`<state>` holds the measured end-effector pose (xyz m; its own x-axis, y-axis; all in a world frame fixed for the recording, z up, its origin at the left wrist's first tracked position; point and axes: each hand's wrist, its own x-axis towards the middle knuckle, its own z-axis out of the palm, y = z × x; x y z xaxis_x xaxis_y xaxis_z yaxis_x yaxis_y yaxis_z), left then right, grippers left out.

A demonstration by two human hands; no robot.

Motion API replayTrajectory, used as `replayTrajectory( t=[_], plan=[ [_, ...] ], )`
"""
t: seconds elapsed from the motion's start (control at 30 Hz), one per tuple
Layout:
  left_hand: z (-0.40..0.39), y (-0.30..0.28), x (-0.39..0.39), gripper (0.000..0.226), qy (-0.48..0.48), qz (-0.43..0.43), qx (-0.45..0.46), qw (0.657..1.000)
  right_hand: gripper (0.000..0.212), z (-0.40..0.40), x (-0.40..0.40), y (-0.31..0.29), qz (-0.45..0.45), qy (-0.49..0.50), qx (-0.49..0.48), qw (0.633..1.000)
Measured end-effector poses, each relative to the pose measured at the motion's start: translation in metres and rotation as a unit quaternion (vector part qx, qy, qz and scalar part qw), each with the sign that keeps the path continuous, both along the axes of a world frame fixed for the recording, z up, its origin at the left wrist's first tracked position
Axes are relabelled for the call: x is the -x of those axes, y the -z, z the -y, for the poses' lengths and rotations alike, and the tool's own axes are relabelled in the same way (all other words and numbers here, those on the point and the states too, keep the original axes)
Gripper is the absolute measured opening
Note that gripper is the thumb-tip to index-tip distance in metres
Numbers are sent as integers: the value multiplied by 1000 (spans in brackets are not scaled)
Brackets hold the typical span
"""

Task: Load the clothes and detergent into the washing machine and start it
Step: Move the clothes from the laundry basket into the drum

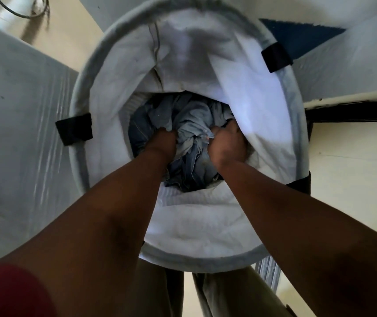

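Both bare forearms run from the near edge down into a tall round white fabric laundry hamper (pixel 206 243) with black strap tabs on its rim. Left hand (pixel 160 143) and right hand (pixel 227 145) sit deep at the bottom, either side of a crumpled heap of blue and denim clothes (pixel 189 138). Left fingers are buried in the cloth and hidden, so cannot tell how tightly they close. Right hand is curled into a fist pinching a bunched fold of pale blue fabric.

Key relation: heap lies between the two hands, touching both, neither clearly nearer, and straight below the hamper mouth. Only way out is up along the hamper's long axis, toward the camera. Likely step: gathering the load to lift out. White liner walls crowd close around the wrists, so trailing cloth could snag. Washing machine not identifiable in view.
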<state>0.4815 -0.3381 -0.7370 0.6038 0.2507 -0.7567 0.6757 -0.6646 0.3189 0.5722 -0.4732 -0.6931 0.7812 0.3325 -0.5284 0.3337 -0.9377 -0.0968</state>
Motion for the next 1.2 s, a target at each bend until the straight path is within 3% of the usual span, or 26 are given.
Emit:
replayTrajectory(
  t=[0.13, 0.27, 0.5, 0.57, 0.7, 0.73, 0.77, 0.87, 1.0, 1.03, 1.1, 1.2],
  plan=[
    [0, -20, 10, 36, -15, 20, 12, 1000, 24, 0, 20, -22, 7, 11, -28, 1000],
    [7, -61, 20, 28, -96, 53, 15, 994, 17, 3, 35, -53, -31, 13, -84, 996],
    [15, -156, 24, 26, -167, 140, 54, 974, 42, 5, 62, -118, -159, 41, -84, 983],
    [17, -194, 21, 21, -184, 168, 76, 966, 55, 2, 68, -138, -193, 100, -94, 972],
    [25, -266, 15, 23, -174, 200, 119, 957, 120, 3, 76, -172, -249, 205, -208, 923],
    [24, -283, 14, 26, -167, 201, 130, 956, 126, 3, 74, -183, -264, 214, -226, 913],
    [23, -294, 14, 28, -167, 196, 144, 955, 119, 3, 72, -194, -284, 217, -236, 903],
    [13, -340, 14, 17, -181, 197, 171, 948, 52, 2, 66, -252, -308, 225, -245, 891],
    [0, -405, 18, 26, -132, 231, 159, 951, 38, 10, 61, -329, -297, 211, -282, 887],
    [-4, -420, 24, 34, -126, 236, 150, 952, 35, 12, 61, -351, -286, 215, -290, 888],
    [-12, -445, 35, 76, -159, 237, 139, 948, 32, 16, 61, -391, -251, 230, -309, 888],
    [-21, -495, 57, 129, -165, 165, 86, 969, 35, 21, 64, -456, -218, 228, -344, 884]
  ],
)
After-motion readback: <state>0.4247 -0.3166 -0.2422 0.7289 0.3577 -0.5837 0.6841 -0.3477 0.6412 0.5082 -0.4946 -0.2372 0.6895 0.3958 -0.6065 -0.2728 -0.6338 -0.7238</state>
